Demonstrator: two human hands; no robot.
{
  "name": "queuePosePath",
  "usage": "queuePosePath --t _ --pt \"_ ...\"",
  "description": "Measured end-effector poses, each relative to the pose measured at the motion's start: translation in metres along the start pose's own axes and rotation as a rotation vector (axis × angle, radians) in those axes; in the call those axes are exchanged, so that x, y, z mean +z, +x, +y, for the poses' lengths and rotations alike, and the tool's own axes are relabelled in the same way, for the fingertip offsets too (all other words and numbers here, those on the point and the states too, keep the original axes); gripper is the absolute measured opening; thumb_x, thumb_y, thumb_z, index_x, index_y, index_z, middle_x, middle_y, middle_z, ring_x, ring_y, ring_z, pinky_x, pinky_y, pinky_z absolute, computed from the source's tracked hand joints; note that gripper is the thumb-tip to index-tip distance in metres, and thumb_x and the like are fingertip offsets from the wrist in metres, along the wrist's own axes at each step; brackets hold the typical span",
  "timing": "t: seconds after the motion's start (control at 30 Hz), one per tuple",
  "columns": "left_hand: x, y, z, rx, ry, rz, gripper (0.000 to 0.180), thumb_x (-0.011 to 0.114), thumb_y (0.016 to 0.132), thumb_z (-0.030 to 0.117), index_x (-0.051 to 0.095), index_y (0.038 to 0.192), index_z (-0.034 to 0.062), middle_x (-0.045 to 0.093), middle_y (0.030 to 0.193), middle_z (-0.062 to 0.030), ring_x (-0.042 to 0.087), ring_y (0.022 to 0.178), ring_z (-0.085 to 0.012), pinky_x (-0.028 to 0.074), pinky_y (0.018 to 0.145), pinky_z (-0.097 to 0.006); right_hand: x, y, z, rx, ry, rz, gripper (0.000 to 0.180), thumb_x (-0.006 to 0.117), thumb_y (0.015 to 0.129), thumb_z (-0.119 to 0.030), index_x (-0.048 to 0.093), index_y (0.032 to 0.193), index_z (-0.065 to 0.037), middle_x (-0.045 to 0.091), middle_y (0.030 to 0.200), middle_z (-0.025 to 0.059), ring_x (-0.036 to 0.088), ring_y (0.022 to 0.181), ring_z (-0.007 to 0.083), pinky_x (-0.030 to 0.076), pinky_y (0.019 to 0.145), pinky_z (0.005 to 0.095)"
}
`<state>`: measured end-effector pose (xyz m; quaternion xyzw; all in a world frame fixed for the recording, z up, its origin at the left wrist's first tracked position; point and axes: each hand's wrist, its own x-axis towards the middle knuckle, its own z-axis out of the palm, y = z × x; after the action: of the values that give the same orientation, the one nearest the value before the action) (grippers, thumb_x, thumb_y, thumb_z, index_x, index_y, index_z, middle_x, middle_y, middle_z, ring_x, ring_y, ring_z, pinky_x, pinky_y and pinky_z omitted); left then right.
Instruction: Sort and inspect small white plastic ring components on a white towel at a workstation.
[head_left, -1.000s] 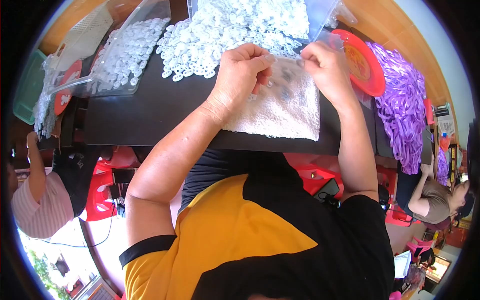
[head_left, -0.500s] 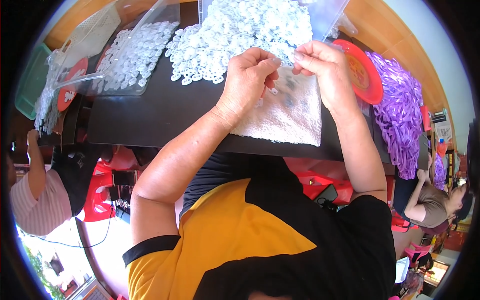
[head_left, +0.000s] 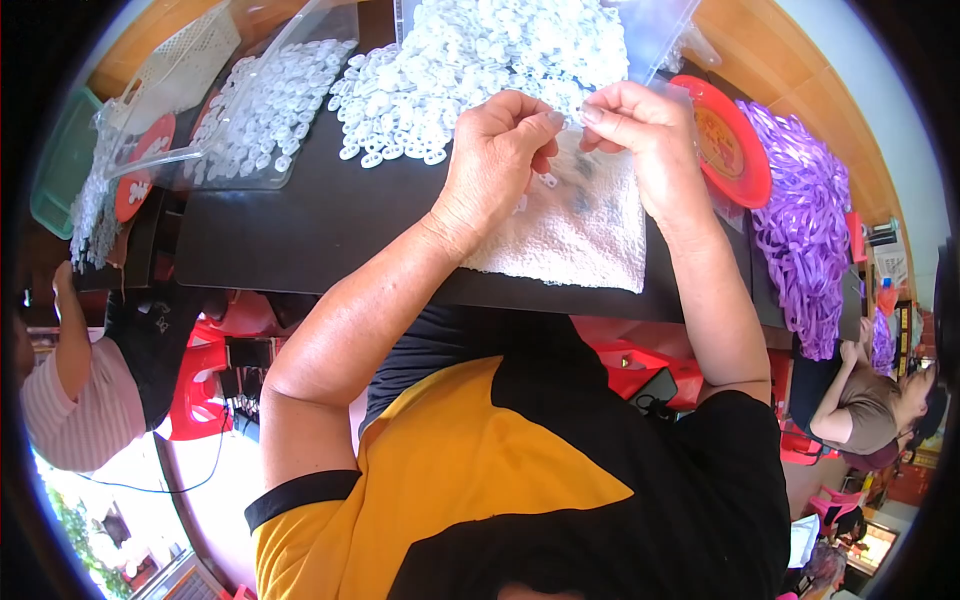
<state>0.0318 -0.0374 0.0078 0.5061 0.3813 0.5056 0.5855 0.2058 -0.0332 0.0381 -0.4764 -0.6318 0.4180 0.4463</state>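
Both my hands are raised over a white terry towel on the dark table, fingertips close together but apart. My left hand is closed in a pinch, thumb against the fingers. Small white oval plastic pieces show just below its curled fingers and seem to hang from it. My right hand pinches with thumb and forefinger; whatever lies between them is too small to make out against the white behind. Right beyond my hands spreads a big heap of white oval pieces with holes, spilling from a clear plastic bin.
Another clear tub of white pieces lies at the left, near a white basket and a green tray. A red round plate and a pile of purple straps are on the right. Other people sit at both sides.
My right hand has shifted very slightly left, and its fingers have turned a little. My left hand has hardly moved. Things at the right edge appear shifted slightly outward.
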Motion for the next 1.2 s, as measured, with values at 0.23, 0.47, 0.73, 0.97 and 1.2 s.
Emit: queuePosePath --t 0.23,0.47,0.73,0.97,1.2 --pt "0.0011 -0.0005 0.001 -0.005 0.046 0.001 0.018 0.061 0.093 0.017 0.063 0.096 -0.0013 0.06 0.071 -0.0024 0.052 0.057 -0.0069 0.04 0.049 -0.02 0.0063 -0.0024 0.0043 -0.001 0.04 -0.019 0.016 0.062 0.09 -0.015 0.065 0.096 -0.001 0.065 0.083 0.0032 0.062 0.076 0.0108 0.046 0.072 0.0236" --pt "0.0018 0.0002 0.0009 -0.016 0.099 -0.048 0.017 0.061 0.094 0.016 0.063 0.095 -0.0013 0.061 0.071 -0.0027 0.052 0.057 -0.007 0.041 0.049 -0.021 0.0015 -0.0055 0.0084 0.016 0.038 0.02 0.016 0.061 0.09 -0.017 0.065 0.096 -0.002 0.064 0.082 0.0023 0.061 0.076 0.0101 0.044 0.073 0.0239" --pt "0.0011 0.0014 -0.0027 -0.022 0.151 -0.022 0.016 0.061 0.094 0.015 0.063 0.094 -0.0006 0.061 0.071 -0.0027 0.054 0.06 -0.0067 0.044 0.05 -0.021 -0.0005 -0.0083 0.0084 0.014 0.021 -0.061 0.017 0.06 0.091 -0.018 0.065 0.095 -0.002 0.063 0.079 0.0003 0.06 0.075 0.0093 0.042 0.071 0.0236" --pt "0.0004 0.0012 -0.0017 0.009 0.214 -0.029 0.013 0.06 0.093 0.013 0.062 0.092 -0.0003 0.06 0.069 -0.0027 0.055 0.06 -0.0078 0.047 0.054 -0.023 0.0 -0.0088 0.0066 -0.01 0.011 -0.06 0.015 0.062 0.091 -0.017 0.064 0.088 -0.003 0.061 0.075 0.0 0.057 0.071 0.0072 0.046 0.068 0.0224" --pt "0.0002 0.0016 -0.0038 0.047 0.236 -0.023 0.013 0.061 0.093 0.012 0.062 0.091 -0.0007 0.059 0.068 -0.0026 0.054 0.061 -0.0079 0.047 0.057 -0.023 0.0029 -0.009 0.0081 -0.091 -0.051 -0.005 0.015 0.063 0.092 -0.016 0.063 0.089 -0.001 0.061 0.075 0.0006 0.057 0.069 0.0071 0.047 0.065 0.0227"
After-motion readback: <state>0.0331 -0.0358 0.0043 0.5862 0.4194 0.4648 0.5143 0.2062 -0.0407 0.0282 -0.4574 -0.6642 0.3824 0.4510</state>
